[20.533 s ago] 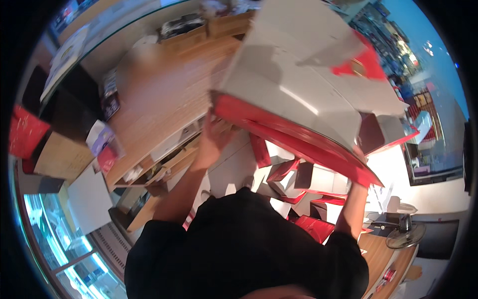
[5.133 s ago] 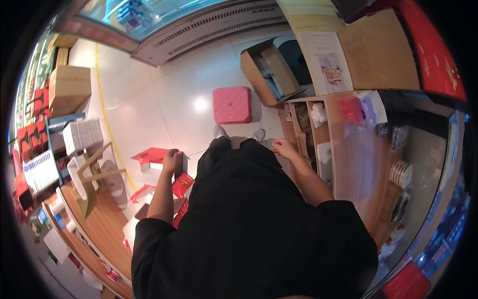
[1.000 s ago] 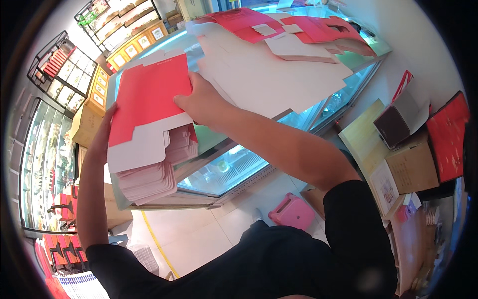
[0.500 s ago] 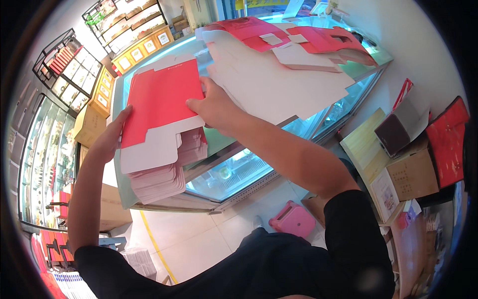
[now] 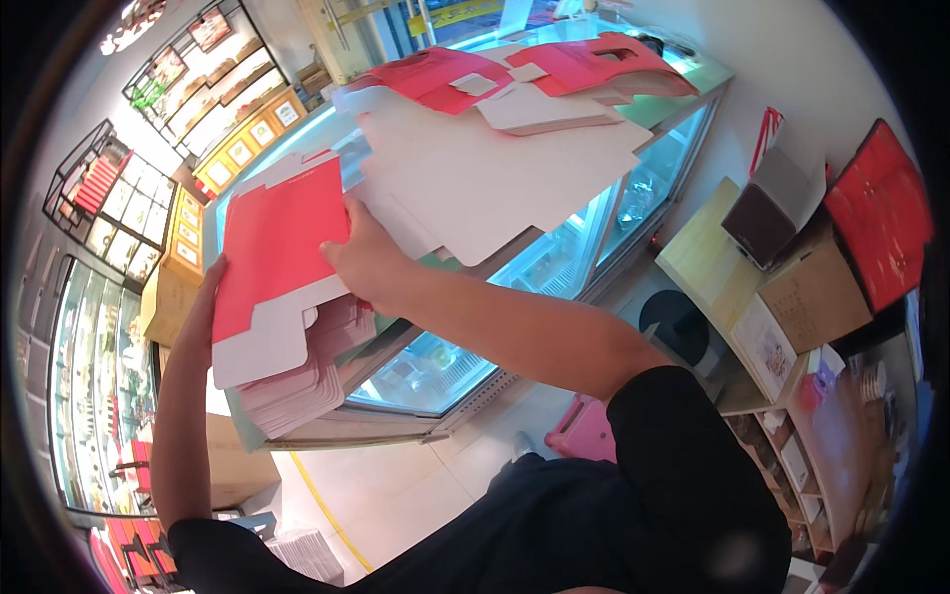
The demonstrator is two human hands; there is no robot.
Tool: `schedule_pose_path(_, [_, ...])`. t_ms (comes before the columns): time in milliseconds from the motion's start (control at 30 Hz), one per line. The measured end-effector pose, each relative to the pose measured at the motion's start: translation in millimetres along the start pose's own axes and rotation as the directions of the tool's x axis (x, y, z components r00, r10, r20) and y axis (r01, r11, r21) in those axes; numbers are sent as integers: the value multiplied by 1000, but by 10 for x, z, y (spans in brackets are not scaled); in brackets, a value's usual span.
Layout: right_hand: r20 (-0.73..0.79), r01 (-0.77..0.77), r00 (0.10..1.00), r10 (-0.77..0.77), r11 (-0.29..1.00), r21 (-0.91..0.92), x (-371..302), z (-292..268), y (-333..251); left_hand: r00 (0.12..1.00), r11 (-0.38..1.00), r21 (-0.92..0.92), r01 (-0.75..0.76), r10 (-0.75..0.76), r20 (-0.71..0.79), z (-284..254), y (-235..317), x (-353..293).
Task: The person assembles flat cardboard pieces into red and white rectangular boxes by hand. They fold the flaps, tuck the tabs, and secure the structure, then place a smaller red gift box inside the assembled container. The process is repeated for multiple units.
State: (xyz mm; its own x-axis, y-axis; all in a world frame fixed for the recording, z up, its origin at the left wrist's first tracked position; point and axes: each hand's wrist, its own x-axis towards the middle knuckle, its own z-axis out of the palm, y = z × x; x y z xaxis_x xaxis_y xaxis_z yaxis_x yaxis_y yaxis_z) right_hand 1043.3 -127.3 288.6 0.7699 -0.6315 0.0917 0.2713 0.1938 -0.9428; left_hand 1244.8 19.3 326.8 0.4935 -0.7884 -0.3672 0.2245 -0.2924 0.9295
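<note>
We grip red-and-white cardboard stack [image 5: 282,247], left fingers [image 5: 217,271] and right fingers [image 5: 354,215] at opposite edges (hands off it five seconds ago).

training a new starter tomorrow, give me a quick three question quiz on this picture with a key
1. True or false: the left hand and right hand are at opposite sides of the red-topped cardboard stack.
2. Which hand is nearer the large white cardboard?
3. What colour is the line on the floor?
a) blue
b) yellow
c) green

Key: 1. True. 2. The right hand. 3. b.
</note>
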Motion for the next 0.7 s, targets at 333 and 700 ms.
schedule_pose_path(333, [-32, 2, 999, -5, 996, -92, -64, -79, -72, 997, 984, -166, -62, 70, 44, 364, 85, -228])
schedule_pose_path(700, [6, -24, 1000, 24, 999, 34, 14, -11, 137, 939, 915, -266, -303, 239, -247, 358, -480, -439])
